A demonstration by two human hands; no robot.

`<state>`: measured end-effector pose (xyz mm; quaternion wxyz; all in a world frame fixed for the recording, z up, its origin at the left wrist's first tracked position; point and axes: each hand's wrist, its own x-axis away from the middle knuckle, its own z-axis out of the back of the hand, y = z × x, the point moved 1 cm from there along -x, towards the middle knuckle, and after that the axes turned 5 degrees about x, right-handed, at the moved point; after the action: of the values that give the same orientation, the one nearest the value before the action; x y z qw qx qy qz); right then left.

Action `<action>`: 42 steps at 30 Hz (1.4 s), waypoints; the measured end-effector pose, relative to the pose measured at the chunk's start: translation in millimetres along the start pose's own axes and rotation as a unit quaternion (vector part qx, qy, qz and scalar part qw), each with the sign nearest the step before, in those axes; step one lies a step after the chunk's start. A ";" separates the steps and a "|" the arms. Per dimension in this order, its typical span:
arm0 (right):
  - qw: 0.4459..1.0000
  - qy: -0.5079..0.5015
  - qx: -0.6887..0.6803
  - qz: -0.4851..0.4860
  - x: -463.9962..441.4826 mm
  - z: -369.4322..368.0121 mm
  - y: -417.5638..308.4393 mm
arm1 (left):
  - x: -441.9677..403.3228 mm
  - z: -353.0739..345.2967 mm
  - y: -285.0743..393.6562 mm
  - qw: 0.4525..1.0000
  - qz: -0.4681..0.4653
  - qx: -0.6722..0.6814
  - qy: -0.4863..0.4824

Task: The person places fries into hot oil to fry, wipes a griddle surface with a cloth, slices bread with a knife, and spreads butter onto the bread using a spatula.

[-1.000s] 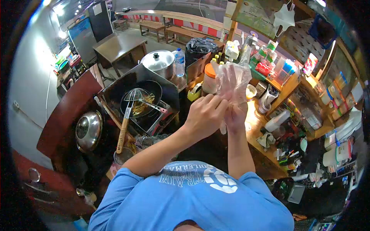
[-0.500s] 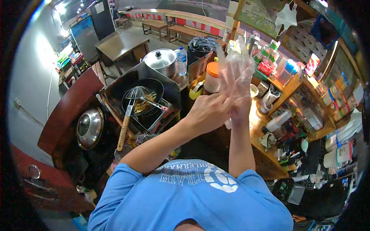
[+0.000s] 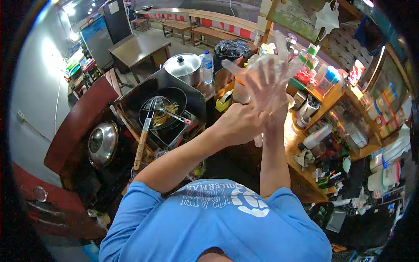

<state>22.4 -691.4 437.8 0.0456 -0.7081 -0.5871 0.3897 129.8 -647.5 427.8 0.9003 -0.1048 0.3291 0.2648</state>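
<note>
My right hand [image 3: 265, 89] is raised with its fingers spread apart inside a clear disposable plastic glove [image 3: 281, 47]. The glove is loose, and its empty fingertips stick out past my fingers. Below the palm, my left hand [image 3: 241, 123] is bare and closed, its fingers pinching the glove near the right wrist. Behind the gloved hand stands a jar with an orange lid [image 3: 239, 94], partly covered. A yellow tape dispenser [image 3: 224, 102] sits to the left of the jar.
At left, a wok [image 3: 176, 98] on a stove holds frying food, with a wire skimmer [image 3: 153, 105] across it. A lidded pot [image 3: 183, 67] and water bottle [image 3: 207, 67] stand behind. A wooden counter [image 3: 293, 150] with containers runs along the right; a metal lid [image 3: 102, 144] lies far left.
My right hand's fingers have spread wide inside the glove, where they were closer together before. My left hand stays at the right wrist, still pinching the glove.
</note>
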 end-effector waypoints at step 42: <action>0.986 -0.047 0.152 -0.040 -0.3 -28.1 -2.6 | -11.5 37.1 -9.2 0.957 0.145 -0.081 0.236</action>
<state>37.4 -679.9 458.8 0.1407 -0.6501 -0.5502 0.5048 147.4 -646.5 463.7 0.7372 -0.1877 0.5216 0.3863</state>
